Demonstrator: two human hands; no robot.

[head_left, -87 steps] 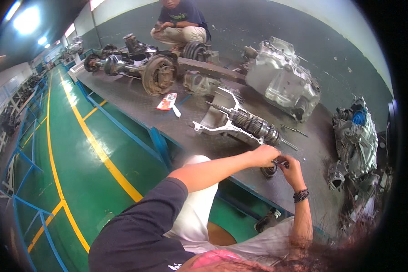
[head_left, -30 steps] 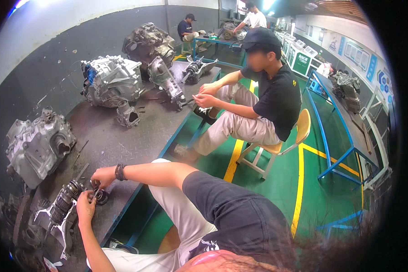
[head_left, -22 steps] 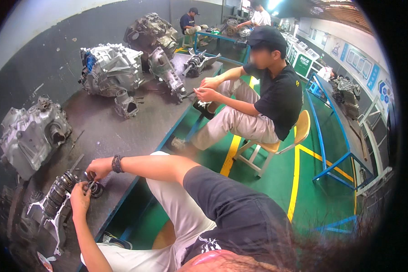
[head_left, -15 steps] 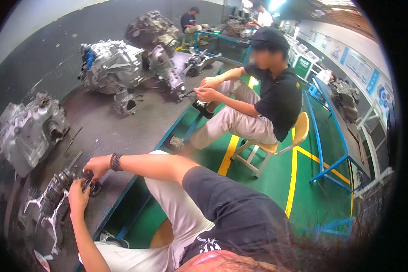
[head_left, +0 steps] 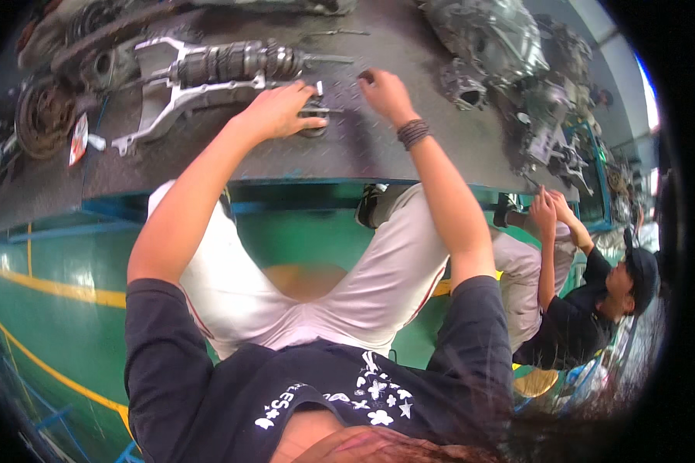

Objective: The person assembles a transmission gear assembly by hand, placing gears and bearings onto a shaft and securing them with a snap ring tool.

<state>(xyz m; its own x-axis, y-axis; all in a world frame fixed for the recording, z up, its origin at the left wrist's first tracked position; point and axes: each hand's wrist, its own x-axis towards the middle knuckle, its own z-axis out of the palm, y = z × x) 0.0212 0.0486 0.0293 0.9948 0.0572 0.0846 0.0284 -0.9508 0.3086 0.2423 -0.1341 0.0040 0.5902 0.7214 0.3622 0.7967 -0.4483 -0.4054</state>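
The left hand (head_left: 289, 108) has thumb and fingers apart over a small round metal part (head_left: 314, 132) on the worktop (head_left: 432, 147); whether it grips, I cannot tell. The right hand (head_left: 388, 94) curls nearby, its fingertips' hold unclear. A light, level touch would probably serve best, keeping clear of the adjacent gears (head_left: 235, 63). The worktop is dark metal; beyond lie green floor (head_left: 77, 332) and a seated co-worker (head_left: 567, 324).

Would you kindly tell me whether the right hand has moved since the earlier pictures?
Yes. Judged against the geared shafts, the right hand has moved rightward, away from them, and is now apart from the left hand.
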